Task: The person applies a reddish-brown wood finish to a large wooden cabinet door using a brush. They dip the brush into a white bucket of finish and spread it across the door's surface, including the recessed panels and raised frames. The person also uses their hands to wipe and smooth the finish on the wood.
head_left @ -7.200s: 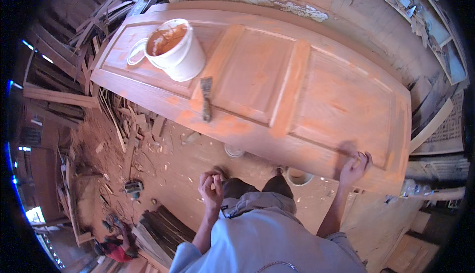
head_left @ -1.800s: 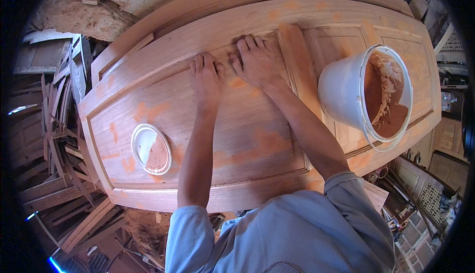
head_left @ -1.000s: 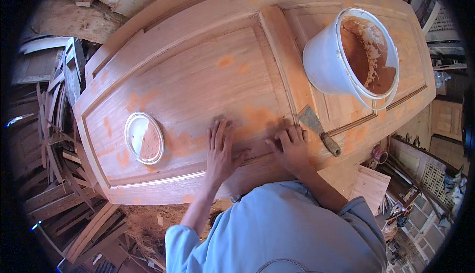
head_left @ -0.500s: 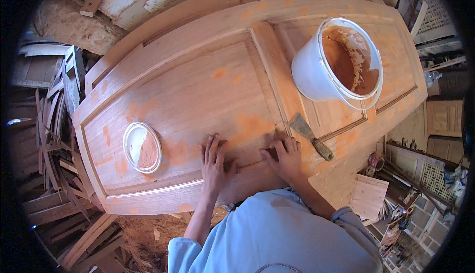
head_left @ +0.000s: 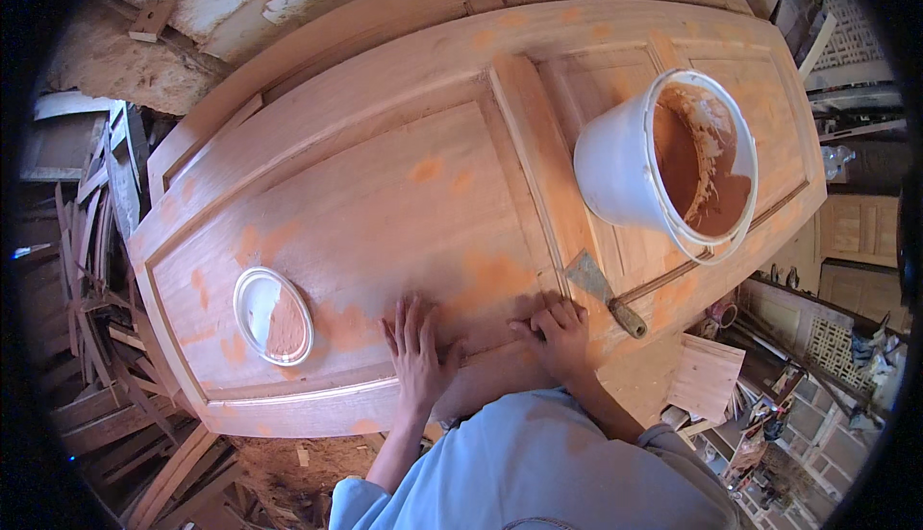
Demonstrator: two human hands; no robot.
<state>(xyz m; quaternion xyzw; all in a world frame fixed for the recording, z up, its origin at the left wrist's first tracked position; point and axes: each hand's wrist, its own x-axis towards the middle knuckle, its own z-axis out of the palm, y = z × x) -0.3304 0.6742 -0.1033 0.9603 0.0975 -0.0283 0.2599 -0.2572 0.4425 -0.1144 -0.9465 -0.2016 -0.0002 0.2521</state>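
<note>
A wooden panel door (head_left: 336,174) with orange filler patches lies flat before me. My left hand (head_left: 419,352) rests on its near edge, open, fingers stretched out and holding nothing. To its right, my right hand (head_left: 558,338) presses on the door near the panel's moulding. Its fingers are bent close together, and whatever may be under them is hidden. Just right of it lies a putty knife (head_left: 608,294) with a metal blade and a worn handle. A white bucket (head_left: 620,160) of reddish-brown filler stands farther right. At left lies a white lid (head_left: 274,317) holding pinkish filler.
Another wooden door (head_left: 385,30) lies behind this one. Scrap wood strips (head_left: 96,309) are heaped at the left. On the lower right, a wood board (head_left: 707,376) and clutter cover the ground. A small wood block (head_left: 152,21) sits at the far left.
The whole view has shifted a little, so the bucket, lid and putty knife sit lower in it. My left fingers have spread more; my right fingers look more bent together.
</note>
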